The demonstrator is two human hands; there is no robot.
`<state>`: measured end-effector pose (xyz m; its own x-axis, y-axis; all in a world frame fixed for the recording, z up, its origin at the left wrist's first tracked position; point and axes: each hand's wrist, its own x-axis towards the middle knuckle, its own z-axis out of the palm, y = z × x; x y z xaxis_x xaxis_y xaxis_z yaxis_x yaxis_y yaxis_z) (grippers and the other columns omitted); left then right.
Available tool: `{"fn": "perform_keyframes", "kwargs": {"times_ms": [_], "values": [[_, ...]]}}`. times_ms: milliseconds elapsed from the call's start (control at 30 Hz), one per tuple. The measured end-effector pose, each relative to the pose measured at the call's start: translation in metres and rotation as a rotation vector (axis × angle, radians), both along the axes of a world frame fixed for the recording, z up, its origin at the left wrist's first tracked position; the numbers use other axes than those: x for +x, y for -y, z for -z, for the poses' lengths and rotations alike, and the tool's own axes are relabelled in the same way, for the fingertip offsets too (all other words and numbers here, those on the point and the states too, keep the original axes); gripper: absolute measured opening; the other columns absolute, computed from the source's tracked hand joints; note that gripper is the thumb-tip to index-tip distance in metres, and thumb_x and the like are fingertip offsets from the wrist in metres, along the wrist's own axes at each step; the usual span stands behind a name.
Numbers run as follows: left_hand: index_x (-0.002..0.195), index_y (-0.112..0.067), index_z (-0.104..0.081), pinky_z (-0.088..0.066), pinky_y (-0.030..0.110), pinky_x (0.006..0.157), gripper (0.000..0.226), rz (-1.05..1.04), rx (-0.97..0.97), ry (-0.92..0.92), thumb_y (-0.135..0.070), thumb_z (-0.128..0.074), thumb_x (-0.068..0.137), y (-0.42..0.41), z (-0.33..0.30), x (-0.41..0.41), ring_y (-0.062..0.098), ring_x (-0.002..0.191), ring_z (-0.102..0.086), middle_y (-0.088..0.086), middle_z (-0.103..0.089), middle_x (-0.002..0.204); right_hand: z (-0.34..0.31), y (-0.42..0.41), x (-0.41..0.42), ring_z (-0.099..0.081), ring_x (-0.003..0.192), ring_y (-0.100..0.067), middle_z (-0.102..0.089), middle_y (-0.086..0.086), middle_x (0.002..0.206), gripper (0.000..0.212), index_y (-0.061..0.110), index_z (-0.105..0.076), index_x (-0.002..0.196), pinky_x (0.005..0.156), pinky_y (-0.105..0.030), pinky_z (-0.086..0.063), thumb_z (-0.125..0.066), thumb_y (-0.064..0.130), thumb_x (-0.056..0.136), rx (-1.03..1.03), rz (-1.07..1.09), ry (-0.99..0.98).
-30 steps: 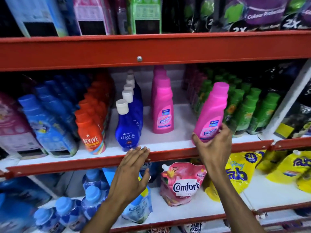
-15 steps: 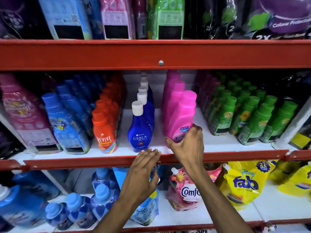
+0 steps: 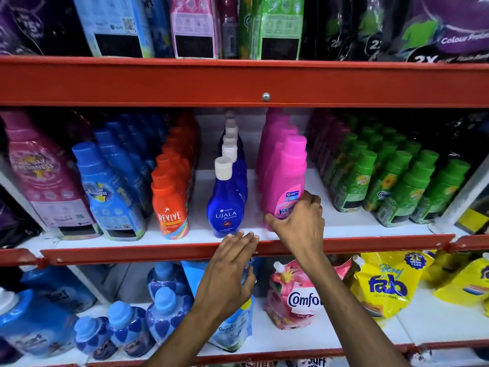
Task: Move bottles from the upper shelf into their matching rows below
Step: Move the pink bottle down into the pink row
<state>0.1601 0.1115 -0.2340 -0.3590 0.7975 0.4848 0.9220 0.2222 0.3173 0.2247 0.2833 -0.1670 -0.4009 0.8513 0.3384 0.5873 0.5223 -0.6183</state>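
A pink Vanish bottle (image 3: pixel 287 181) stands upright at the front of the pink row on the middle shelf (image 3: pixel 370 223). My right hand (image 3: pixel 299 223) is wrapped around its base, thumb on the left side and fingers on the right. My left hand (image 3: pixel 230 263) rests flat with fingers apart on the red front lip of that shelf, just below the blue Ujala bottle (image 3: pixel 225 205), holding nothing. Behind the held bottle the pink row runs back into the shelf.
Left of the Ujala row stand orange Revive bottles (image 3: pixel 170 207), blue bottles (image 3: pixel 111 197) and a large pink bottle (image 3: pixel 45 186). Green bottles (image 3: pixel 397 181) fill the right. Pouches sit above; a Comfort pouch (image 3: pixel 296 295) and yellow Fab pouch (image 3: pixel 386 284) are below.
My right hand carried the pink bottle leftward from in front of the green bottles and stood it upright at the front of the pink row. My left hand stayed on the shelf lip.
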Motion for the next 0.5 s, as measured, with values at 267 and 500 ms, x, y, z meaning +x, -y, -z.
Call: {"fn": "perform_keyframes", "kwargs": {"times_ms": [267, 500], "values": [[0.133, -0.012, -0.066, -0.038, 0.037, 0.118, 0.052, -0.027, 0.237, -0.139, -0.016, -0.076, 0.082, 0.026, 0.002, -0.02, 0.022, 0.136, -0.058, 0.003, -0.066, 0.141, 0.007, 0.029, 0.013, -0.045, 0.129, -0.037, -0.045, -0.019, 0.143, 0.097, 0.004, -0.038, 0.146, 0.105, -0.048, -0.042, -0.078, 0.055, 0.074, 0.205, 0.07, -0.234], [0.104, -0.01, -0.075, -0.048, 0.021, 0.104, 0.021, -0.286, 0.598, 0.026, -0.019, -0.063, 0.089, 0.071, -0.014, -0.055, 0.009, 0.109, -0.063, -0.005, -0.07, 0.112, 0.013, 0.097, -0.018, -0.062, 0.111, -0.016, -0.068, -0.006, 0.118, 0.037, 0.009, -0.068, 0.124, 0.103, -0.02, -0.045, -0.07, 0.009, 0.088, 0.31, -0.417, -0.537]]}}
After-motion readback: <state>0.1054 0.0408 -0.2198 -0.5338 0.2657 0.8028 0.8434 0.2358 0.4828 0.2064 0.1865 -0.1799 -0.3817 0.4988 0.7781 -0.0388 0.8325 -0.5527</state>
